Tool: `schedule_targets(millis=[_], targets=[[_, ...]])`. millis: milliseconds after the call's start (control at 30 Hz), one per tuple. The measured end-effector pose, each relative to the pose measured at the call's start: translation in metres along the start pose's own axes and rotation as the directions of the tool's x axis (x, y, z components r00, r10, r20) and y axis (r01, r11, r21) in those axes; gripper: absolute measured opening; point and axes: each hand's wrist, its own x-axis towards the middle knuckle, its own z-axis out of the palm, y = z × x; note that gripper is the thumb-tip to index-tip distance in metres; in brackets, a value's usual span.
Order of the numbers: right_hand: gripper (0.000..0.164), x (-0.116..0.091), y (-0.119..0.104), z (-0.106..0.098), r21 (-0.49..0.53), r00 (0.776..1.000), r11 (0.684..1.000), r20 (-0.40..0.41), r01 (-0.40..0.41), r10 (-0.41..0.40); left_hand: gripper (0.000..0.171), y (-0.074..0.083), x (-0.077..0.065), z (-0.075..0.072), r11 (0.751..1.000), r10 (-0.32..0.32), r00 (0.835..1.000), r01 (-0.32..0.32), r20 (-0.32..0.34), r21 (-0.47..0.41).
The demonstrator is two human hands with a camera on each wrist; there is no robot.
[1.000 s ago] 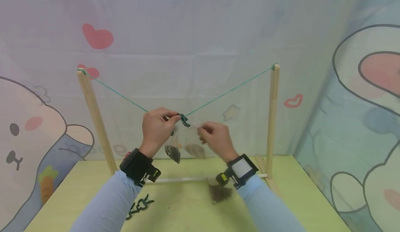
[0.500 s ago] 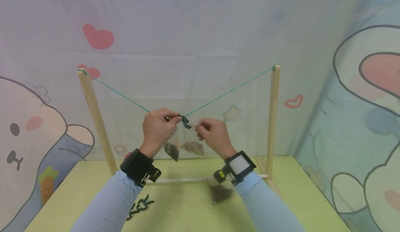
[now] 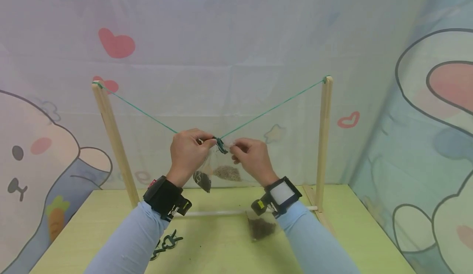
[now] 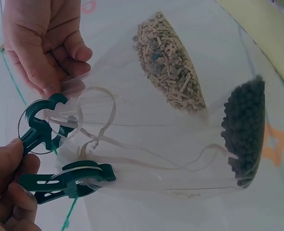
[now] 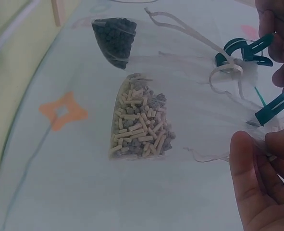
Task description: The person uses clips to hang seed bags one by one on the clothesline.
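My left hand (image 3: 188, 155) pinches the handles of a dark green spring clip (image 4: 40, 126) with a metal ring. The clip's jaws stand around the gathered top of a clear bag of beige and grey pellets (image 4: 168, 67); whether they grip it I cannot tell. My right hand (image 3: 255, 159) pinches the top edge of that bag, just right of the clip. Beside it, a second green clip (image 4: 79, 175) sits on the green cord (image 3: 273, 108), with a bag of dark round pellets (image 4: 245, 134) and a pale drawstring hanging from it.
Two wooden posts (image 3: 112, 138) hold the cord, which sags to the hands. A white rod (image 3: 221, 213) runs low between them. Loose green clips (image 3: 171, 240) lie at left on the table, partly behind the left sleeve. A bag of brown material (image 3: 260, 228) lies at right.
My right hand has moved slightly left and up, bringing the bag top nearer the clip. The hanging bags have shifted slightly left. My left hand keeps its pinch on the clip.
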Motion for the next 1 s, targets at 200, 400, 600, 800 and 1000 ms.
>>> schedule_targets(millis=[200, 400, 600, 800, 1000], targets=[[0.013, -0.001, 0.000, 0.000, -0.005, 1.000, 1.000, 0.015, 0.009, -0.009, 0.013, -0.001, -0.001, 0.002, 0.998, 0.021, 0.999, -0.023, 0.027, 0.051], [0.013, -0.003, 0.003, -0.001, -0.018, 0.999, 1.000, 0.030, -0.017, 0.017, 0.018, 0.002, -0.005, 0.003, 0.994, 0.069, 0.996, -0.074, 0.058, 0.078], [0.012, -0.002, 0.007, -0.002, -0.026, 0.998, 0.999, 0.043, -0.039, 0.040, 0.028, 0.007, -0.003, 0.001, 0.991, 0.022, 0.989, -0.042, 0.146, 0.130], [0.012, -0.001, 0.010, -0.004, -0.044, 0.997, 0.998, 0.071, -0.039, 0.042, 0.037, 0.008, -0.001, -0.005, 0.980, -0.022, 0.964, -0.032, 0.266, 0.197], [0.013, -0.001, 0.012, -0.008, -0.081, 0.989, 0.996, 0.146, -0.026, 0.038, 0.045, 0.004, -0.008, -0.014, 0.973, 0.057, 0.956, -0.117, 0.288, 0.196]])
